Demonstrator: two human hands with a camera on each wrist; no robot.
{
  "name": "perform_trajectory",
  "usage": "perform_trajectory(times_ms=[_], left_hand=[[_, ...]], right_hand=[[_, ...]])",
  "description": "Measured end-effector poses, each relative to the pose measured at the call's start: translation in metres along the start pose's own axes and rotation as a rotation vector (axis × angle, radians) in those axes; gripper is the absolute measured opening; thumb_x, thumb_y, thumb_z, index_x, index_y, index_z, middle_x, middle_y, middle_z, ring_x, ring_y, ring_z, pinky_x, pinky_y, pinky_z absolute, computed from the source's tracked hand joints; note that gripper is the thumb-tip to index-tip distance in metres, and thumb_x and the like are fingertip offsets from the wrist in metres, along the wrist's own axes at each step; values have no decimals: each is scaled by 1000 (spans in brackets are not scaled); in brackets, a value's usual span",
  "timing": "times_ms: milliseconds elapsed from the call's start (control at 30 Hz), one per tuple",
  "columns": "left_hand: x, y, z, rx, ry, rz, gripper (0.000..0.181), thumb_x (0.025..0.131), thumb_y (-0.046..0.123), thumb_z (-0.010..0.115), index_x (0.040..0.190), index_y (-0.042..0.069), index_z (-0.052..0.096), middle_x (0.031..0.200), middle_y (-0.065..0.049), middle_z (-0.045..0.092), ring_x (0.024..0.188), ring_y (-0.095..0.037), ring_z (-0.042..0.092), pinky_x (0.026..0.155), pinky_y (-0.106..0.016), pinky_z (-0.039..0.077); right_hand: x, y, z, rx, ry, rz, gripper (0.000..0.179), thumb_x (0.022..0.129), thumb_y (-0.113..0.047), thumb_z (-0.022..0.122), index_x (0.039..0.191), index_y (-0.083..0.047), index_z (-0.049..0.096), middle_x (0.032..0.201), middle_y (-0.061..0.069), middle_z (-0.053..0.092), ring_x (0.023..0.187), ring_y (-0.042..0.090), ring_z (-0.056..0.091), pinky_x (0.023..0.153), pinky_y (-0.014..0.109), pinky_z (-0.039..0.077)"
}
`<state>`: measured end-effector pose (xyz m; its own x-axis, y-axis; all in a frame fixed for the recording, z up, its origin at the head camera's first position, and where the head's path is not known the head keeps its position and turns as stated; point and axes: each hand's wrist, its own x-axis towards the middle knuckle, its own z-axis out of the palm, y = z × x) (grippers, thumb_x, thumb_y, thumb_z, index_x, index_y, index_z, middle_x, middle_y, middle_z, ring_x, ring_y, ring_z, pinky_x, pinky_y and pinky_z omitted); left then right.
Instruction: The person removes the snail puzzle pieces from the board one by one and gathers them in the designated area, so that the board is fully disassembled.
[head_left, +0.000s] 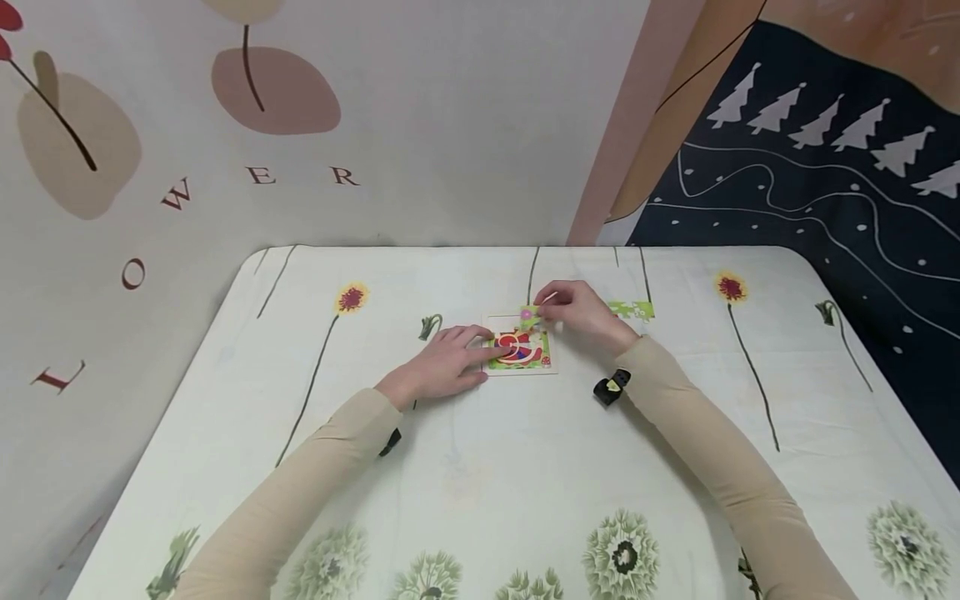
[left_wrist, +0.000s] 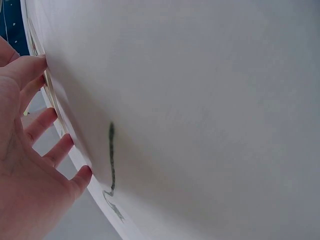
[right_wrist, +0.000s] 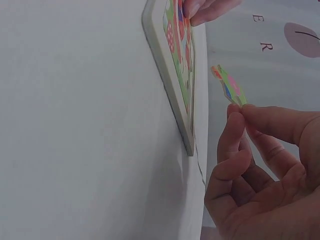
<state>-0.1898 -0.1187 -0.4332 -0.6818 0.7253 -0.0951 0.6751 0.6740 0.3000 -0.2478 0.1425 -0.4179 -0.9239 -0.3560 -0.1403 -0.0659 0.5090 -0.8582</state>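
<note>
A small jigsaw puzzle in a pale tray point(head_left: 556, 372) lies on the table, its picture red, blue and green. My left hand point(head_left: 447, 364) rests at the tray's left side with its fingers spread, the index finger stretched over the picture. Between thumb and fingertips my right hand point(head_left: 577, 312) pinches a puzzle piece point(right_wrist: 231, 86), green with pink, blue and orange. In the right wrist view that piece is held up apart from the tray. In the left wrist view the left hand point(left_wrist: 35, 135) touches the tray's edge with several fingertips.
Another green puzzle piece point(head_left: 636, 311) lies on the table right of the tray, partly behind the right hand. A white cloth point(head_left: 495, 467) printed with flowers covers the table. Behind the table's far edge hangs a pale printed curtain point(head_left: 465, 125).
</note>
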Motion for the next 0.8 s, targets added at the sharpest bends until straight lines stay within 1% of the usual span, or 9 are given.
perform_trajectory(times_ms=[400,667,800], left_hand=[[-1,2,-2,-5,14,16,47,97,26,60,142,22,51,143,-10,41,131,-32,35,106,-53,27],[-1,1,-2,-3,-1,1,47,97,27,59,143,23,50,144,-10,40,132,-32,34,105,-54,27],[-1,1,-2,-5,-1,1,47,97,28,59,143,23,50,144,-10,40,132,-32,33,105,-54,27]], right_hand=[[-5,8,-16,-9,11,12,17,94,-11,62,109,-2,64,100,14,67,88,25,61,74,32,44],[-8,11,-25,1,33,8,16,93,-8,62,108,0,63,99,16,68,87,28,62,69,30,44],[-9,13,-30,-6,48,-3,16,93,-6,61,107,1,63,98,17,68,85,25,62,69,28,43]])
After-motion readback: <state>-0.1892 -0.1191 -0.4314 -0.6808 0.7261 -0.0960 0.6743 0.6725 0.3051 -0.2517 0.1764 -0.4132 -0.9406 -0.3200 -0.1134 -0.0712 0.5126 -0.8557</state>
